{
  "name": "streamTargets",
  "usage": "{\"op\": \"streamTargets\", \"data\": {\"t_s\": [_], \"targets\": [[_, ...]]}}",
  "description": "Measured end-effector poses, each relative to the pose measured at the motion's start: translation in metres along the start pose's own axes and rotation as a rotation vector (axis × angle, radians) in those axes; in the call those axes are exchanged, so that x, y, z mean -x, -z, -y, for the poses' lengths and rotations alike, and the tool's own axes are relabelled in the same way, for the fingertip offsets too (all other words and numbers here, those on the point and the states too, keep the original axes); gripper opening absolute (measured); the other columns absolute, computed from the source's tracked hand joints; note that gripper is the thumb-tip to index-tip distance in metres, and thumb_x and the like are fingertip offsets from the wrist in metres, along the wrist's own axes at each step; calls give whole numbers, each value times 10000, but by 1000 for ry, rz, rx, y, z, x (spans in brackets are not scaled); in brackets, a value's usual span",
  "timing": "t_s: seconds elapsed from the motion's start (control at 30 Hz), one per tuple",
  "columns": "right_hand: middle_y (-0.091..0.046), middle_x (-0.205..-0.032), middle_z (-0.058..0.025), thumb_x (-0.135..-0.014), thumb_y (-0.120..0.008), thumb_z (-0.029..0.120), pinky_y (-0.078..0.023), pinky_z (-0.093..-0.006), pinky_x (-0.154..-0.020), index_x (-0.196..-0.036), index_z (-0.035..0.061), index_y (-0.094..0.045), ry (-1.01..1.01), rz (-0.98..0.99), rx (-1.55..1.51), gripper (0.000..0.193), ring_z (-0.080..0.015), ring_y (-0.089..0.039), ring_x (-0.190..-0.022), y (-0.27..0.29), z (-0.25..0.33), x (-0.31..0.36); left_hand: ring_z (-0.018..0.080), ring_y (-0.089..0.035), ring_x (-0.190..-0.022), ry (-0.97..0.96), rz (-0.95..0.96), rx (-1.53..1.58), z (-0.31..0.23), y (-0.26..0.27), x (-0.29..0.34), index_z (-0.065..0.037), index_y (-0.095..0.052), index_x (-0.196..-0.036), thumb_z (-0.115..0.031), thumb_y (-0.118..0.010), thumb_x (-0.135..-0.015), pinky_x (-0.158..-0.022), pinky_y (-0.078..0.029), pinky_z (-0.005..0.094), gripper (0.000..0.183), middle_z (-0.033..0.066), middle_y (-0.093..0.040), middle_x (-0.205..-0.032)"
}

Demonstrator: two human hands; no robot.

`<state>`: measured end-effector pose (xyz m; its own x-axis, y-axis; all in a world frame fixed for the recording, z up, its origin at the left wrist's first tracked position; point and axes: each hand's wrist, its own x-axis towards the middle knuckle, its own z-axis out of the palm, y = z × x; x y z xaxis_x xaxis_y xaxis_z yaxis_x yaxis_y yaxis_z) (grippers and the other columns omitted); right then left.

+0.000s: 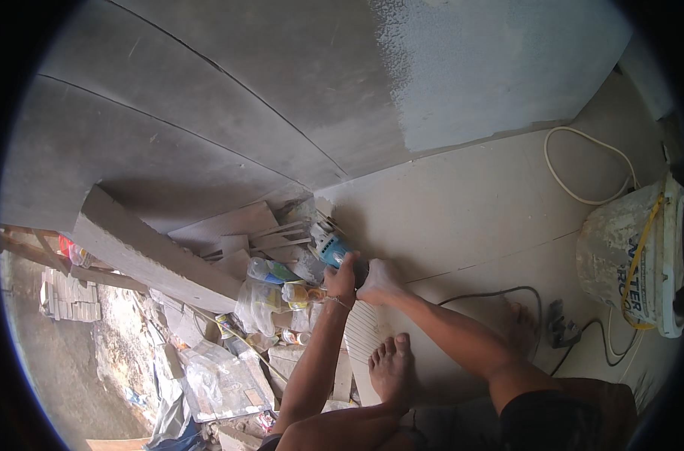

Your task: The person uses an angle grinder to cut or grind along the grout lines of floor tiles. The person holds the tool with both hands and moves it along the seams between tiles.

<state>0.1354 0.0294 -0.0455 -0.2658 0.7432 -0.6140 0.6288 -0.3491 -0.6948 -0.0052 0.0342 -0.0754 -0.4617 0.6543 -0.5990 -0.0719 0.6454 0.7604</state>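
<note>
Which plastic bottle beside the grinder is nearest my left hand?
The yellow-orange labelled bottle, its end right beside your left hand on the grinder. The blue-and-green labelled bottle lies above it in the picture, farther from that hand.

Light is dim and grey, brightest at lower left, where the ground (115, 331) nearly washes out. Soft shadow darkens the wall (229, 113) behind the slab (150, 248). Black rims the fisheye view.

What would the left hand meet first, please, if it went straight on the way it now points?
The left hand would meet the blue angle grinder it grips; beyond that, probably the grey wall, though depth is unclear.
</note>
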Motion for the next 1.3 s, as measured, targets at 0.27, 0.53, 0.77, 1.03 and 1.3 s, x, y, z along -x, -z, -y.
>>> {"op": "streamTargets", "data": {"t_s": [0.27,0.53,0.77,1.03,1.3], "targets": [[-760,-1002,-329,-700,-776,209,-634,-440,-812,-970,-92,-762,32,-30,46,405,-409,-787,-972,2,27,-24,229,-713,-778,-31,71,126,-25,7,-17,14,-671,-1093,-220,-818,-862,-702,-594,385,361,99,-713,-941],[-768,-1002,-312,-685,-789,221,-636,-441,-812,-991,-81,-770,27,-43,5,430,-411,-788,-967,-3,36,-43,198,-690,-767,-47,69,139,-30,12,-43,22,-683,-1080,-238,-847,-822,-713,-573,350,402,80,-708,-939],[-770,-1008,-308,-689,-789,218,-635,-433,-821,-1001,-84,-766,47,-66,-9,435,-414,-786,-977,-6,32,-45,191,-697,-777,-58,97,95,-33,13,-39,22,-695,-1067,-239,-839,-838,-717,-575,351,376,79,-717,-948],[-762,-943,-318,-689,-770,194,-633,-430,-801,-975,-85,-760,26,4,23,400,-401,-790,-941,-3,7,-18,215,-709,-773,-47,54,128,-15,-1,-1,39,-666,-1086,-219,-839,-844,-698,-591,365,393,98,-705,-944],[-761,-944,-311,-688,-765,196,-632,-425,-807,-963,-63,-762,49,-26,-18,378,-405,-786,-945,-14,-25,4,162,-693,-742,-65,81,112,-2,-8,43,-11,-719,-953,-203,-822,-876,-690,-563,331,232,48,-722,-872]]}}
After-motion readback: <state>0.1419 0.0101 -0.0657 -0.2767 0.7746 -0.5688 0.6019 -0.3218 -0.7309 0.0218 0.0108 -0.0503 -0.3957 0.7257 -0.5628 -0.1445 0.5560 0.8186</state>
